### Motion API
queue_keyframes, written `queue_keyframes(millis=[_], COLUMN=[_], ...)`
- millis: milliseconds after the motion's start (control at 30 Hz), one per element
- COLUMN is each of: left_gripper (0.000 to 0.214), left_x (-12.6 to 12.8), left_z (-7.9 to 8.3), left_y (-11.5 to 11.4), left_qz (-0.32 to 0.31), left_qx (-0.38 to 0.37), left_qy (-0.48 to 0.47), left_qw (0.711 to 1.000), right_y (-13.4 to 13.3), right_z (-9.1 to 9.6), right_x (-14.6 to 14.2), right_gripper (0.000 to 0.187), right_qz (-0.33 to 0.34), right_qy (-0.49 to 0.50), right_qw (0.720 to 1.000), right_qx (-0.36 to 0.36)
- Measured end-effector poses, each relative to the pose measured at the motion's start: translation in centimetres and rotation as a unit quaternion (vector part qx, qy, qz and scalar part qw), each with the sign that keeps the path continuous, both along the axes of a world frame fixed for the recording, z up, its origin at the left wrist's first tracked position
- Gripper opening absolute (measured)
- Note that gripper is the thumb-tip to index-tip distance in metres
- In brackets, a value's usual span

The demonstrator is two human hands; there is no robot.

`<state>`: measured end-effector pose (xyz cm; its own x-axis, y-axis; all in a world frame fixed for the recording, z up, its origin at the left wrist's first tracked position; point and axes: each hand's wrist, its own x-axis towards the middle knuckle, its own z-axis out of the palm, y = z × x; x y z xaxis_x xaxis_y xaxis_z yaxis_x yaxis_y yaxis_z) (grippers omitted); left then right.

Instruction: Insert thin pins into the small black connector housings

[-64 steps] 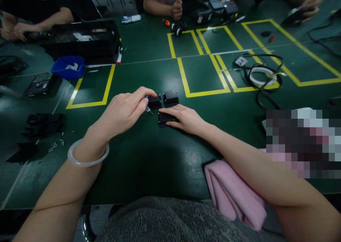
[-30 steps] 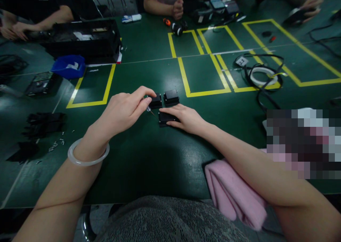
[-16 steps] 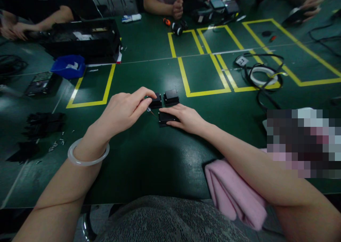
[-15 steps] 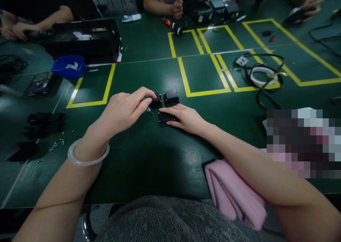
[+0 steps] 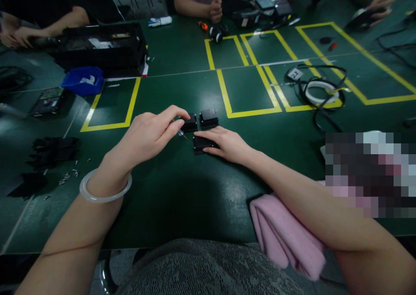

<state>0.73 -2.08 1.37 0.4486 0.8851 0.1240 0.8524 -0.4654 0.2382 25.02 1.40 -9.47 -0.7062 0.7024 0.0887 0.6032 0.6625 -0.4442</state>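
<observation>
Left hand point(image 5: 150, 132) hides most of the slim tool point(image 5: 180, 132) it grips.

"What colour is the bench point(image 5: 156, 217)?"
"Dark green, with yellow tape outlines point(image 5: 253, 113) on it."
"And the small boxes point(image 5: 208, 115)?"
"Black, all three. The bin point(image 5: 82, 83) is blue, the folded cloth point(image 5: 282, 230) pink, the bangle point(image 5: 104, 198) milky white."
"And the garment point(image 5: 195, 267) at the bottom?"
"Dark grey, finely mottled."

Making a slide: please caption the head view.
The left hand holds a slim tool beside a black box under the right hand.
</observation>
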Motion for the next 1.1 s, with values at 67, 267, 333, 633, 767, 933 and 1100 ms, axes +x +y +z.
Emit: queue_keyframes(millis=[67, 267, 333, 633, 767, 933, 1100], left_gripper=[0.038, 0.043, 0.043, 0.041, 0.042, 0.043, 0.042], left_x=[-0.05, -0.18, -0.17, -0.03, -0.11, -0.20, 0.05], left_z=[-0.08, -0.24, -0.25, -0.35, -0.53, -0.68, -0.30], left_y=[0.05, 0.15, 0.14, 0.12, 0.11, 0.13, 0.12], left_qz=[0.005, -0.009, -0.014, -0.014, -0.021, -0.038, -0.020], left_qx=[-0.001, 0.002, 0.004, 0.008, 0.003, 0.013, -0.008], left_qy=[0.004, -0.001, 0.003, -0.003, -0.019, -0.025, -0.019], left_qw=[1.000, 1.000, 1.000, 1.000, 1.000, 0.999, 1.000], right_y=[0.02, 0.07, 0.06, 0.10, 0.10, 0.04, 0.08], right_z=[-0.03, -0.16, -0.13, -0.29, -0.22, -0.08, -0.15], right_x=[0.01, 0.06, 0.06, 0.09, 0.07, -0.01, 0.03], right_gripper=[0.056, 0.057, 0.057, 0.055, 0.055, 0.056, 0.056], right_qz=[0.000, 0.000, -0.001, 0.001, 0.001, 0.001, 0.000], right_qy=[0.005, 0.009, 0.003, 0.009, 0.010, 0.003, 0.011], right_qw=[1.000, 1.000, 1.000, 1.000, 1.000, 1.000, 1.000], right_qx=[-0.001, 0.002, 0.001, 0.003, 0.004, 0.001, 0.005])
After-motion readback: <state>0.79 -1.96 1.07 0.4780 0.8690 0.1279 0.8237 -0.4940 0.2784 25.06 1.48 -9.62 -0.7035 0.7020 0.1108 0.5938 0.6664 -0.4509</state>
